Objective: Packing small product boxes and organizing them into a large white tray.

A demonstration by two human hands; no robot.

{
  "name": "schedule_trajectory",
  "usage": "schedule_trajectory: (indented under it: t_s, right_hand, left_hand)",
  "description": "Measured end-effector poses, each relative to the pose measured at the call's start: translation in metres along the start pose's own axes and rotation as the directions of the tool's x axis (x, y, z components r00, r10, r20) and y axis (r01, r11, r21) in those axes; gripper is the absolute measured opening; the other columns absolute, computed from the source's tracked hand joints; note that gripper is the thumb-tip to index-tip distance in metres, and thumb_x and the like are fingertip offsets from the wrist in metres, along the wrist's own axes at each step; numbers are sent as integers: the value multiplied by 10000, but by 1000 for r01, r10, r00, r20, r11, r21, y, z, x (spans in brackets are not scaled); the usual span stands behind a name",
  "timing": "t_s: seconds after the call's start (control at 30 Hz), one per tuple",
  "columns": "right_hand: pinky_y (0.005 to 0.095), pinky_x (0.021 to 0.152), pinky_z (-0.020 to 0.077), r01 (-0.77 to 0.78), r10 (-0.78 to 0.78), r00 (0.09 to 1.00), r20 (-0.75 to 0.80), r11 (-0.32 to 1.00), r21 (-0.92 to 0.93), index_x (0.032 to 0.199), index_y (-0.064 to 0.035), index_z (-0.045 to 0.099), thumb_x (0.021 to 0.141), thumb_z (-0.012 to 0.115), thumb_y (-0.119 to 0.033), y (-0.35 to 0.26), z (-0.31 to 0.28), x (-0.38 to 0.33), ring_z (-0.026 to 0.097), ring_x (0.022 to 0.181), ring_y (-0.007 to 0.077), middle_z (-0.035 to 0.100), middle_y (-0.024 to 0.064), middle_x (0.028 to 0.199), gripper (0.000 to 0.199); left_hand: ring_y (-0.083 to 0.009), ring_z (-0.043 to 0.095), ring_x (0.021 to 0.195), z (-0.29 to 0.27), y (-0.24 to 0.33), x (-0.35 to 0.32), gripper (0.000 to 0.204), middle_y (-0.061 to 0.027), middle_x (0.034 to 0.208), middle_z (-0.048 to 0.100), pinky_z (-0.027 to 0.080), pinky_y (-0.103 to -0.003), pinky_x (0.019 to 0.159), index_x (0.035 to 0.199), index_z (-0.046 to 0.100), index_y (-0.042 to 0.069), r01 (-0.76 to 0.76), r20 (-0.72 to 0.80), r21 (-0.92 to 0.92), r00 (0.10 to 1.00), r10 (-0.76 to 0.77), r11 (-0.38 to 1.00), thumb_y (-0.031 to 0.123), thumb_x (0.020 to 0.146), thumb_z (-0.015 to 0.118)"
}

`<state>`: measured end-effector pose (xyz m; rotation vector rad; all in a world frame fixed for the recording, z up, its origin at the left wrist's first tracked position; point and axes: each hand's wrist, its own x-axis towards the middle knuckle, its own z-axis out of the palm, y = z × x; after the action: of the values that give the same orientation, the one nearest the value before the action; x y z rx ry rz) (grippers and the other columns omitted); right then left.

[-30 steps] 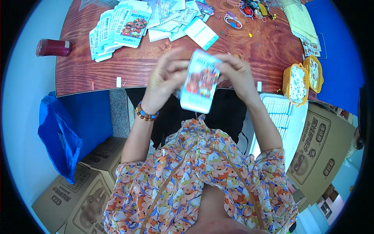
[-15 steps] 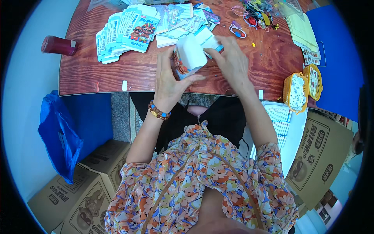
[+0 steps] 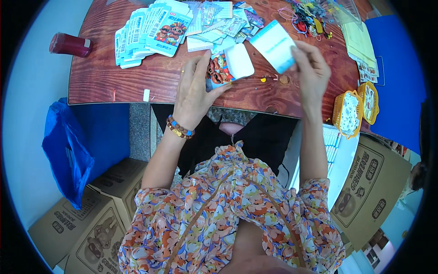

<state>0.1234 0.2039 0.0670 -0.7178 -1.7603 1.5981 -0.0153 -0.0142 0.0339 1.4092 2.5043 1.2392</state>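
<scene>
My left hand is closed round a small printed carton, colourful with cartoon figures, near the table's front edge. The carton's white flap stands out to the right. Further right, my right hand pinches a pale blue and white card by its right edge, held above the table and apart from the carton. Beyond the carton lies a loose heap of cards and small packets. Fanned out left of that heap are several flat blue and white cartons.
A dark red cylinder lies at the table's left. Small coloured trinkets with cords are at the far right. Yellow baskets stand by the right edge, near a white tray. Cardboard boxes flank me; a blue bag hangs left.
My right hand has lifted the card away from the heap, to the right. The carton in my left hand has tilted, so its printed face shows more.
</scene>
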Motion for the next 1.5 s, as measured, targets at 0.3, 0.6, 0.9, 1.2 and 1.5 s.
schedule_trajectory:
  t_s: [0.3,0.6,0.9,1.2,1.5]
  right_hand:
    - [253,656,474,440,-269,875,402,788,-430,1025,17,717,901,667,-14,-35,-10,0,614,765,103,675,51,851,138]
    - [274,610,521,440,-139,842,522,736,-514,1125,18,673,946,619,-71,-30,14,12,643,683,127,674,65,868,207]
    - [246,618,517,212,-48,950,307,823,-527,1241,-39,641,955,620,-109,-26,-5,24,691,740,119,707,76,928,295]
    - [412,826,520,245,-345,919,191,122,-962,1115,-118,704,932,610,-253,43,-58,136,644,1044,265,661,62,1081,246]
    - [230,738,477,216,-238,970,39,785,-581,1033,-16,735,951,667,-192,34,-91,149,597,816,58,675,-10,922,206]
  left_hand:
    - [-368,548,1127,11,14,11,866,-183,1232,533,507,-452,912,1422,453,28,-72,30,39,997,70,997,167,681,878]
    - [-394,511,1152,20,21,16,887,-183,1257,510,496,-471,928,1434,438,24,-121,92,7,989,119,993,109,665,874]
    - [-394,547,1139,14,1,17,846,-214,1256,517,473,-459,952,1422,437,-11,13,56,16,998,-14,1000,185,718,864]
    - [-384,534,1148,20,18,12,835,-197,1255,517,473,-462,950,1416,453,20,26,85,-24,996,-24,999,209,717,869]
    - [-375,544,1140,17,17,19,825,-186,1257,527,476,-459,946,1407,464,13,67,97,-58,993,-62,996,228,720,867]
